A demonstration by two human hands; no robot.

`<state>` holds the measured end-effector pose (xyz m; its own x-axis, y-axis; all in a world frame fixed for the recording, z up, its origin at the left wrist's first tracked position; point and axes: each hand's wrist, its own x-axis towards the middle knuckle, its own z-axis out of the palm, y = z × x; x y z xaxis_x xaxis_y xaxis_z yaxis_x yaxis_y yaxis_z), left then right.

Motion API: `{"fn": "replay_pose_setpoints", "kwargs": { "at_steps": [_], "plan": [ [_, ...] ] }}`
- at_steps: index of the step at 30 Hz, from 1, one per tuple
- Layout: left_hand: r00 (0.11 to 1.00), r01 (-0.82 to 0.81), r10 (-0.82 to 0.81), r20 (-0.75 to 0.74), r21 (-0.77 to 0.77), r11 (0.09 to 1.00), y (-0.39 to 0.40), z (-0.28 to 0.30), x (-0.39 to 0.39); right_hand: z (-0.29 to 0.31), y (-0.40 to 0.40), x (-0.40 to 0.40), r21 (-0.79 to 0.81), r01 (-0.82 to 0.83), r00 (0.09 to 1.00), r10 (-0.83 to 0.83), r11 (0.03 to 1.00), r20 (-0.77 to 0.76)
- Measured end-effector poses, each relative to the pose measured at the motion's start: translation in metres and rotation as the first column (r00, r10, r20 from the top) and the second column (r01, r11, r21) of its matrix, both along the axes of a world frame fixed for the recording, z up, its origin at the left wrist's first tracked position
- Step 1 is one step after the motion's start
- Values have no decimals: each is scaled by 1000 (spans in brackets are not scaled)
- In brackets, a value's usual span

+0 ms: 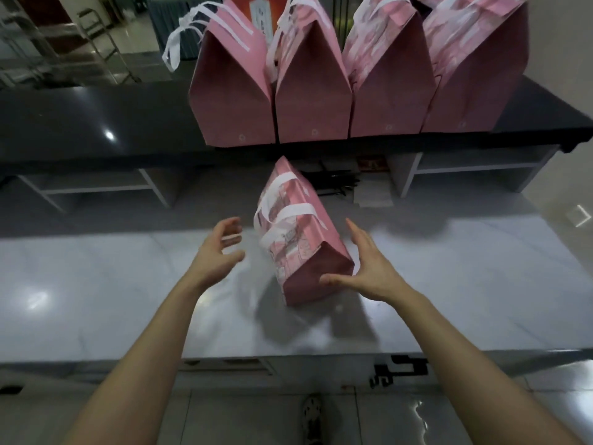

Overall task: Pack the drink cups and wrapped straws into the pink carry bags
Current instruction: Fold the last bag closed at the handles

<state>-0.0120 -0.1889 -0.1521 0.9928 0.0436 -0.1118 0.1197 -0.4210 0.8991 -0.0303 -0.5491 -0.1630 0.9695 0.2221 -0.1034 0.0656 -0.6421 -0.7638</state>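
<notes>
Near bag: one pink carry bag (301,232) stands on the pale marble counter (96,284), centre of the scene, leaning slightly; its top is folded closed and its white ribbon handles (290,213) lie flat against the printed side.
Contents: cannot tell; no cups or straws are visible from this view.
Left hand (218,252): released, fingers spread and loosely curved, palm turned toward the bag's left side; apart from the bag, holding nothing.
Right hand (362,268): released, fingers straight and together; it sits just beside the bag's right near corner, the thumb across the plain end panel. Whether thumb and bag actually touch cannot be told.
Far row: four pink bags stand side by side on the dark raised ledge (96,120) beyond the counter, plain end panels facing the viewer: first bag (231,101) at the left, second bag (309,101), third bag (388,97), fourth bag (468,81) at the right. Neighbouring bags touch or nearly touch. All have closed tops with white handles.
Under ledge: a dark bundle (333,184) and a pale flat sheet (373,195) lie in shadow; too dim to identify.
Floor, near edge: a patterned shoe (313,415) shows below the counter.
</notes>
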Motion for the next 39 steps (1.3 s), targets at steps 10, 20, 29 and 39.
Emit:
{"fn": "replay_pose_setpoints", "kwargs": {
  "at_steps": [10, 20, 29, 39],
  "plan": [
    [972, 213, -215, -100, -26, 977, -73, -30, -39, -27, 10, 11, 122, -29, 999, 30, 992, -10],
    [975, 217, -219, -32, -74, 973, 5, -13, -78, 0, 100, -53, 55, -50, 994, 45, 997, 99],
    [966, 204, -201, 162, 1, 979, 160, 52, -103, 65, 261, -82, 33, -11, 967, 2, 999, 256],
    [933, 220, -205, 296, -19, 975, 254, 129, -41, 143, 361, -19, 74, -9, 940, -17, 997, 342]
  ]
}}
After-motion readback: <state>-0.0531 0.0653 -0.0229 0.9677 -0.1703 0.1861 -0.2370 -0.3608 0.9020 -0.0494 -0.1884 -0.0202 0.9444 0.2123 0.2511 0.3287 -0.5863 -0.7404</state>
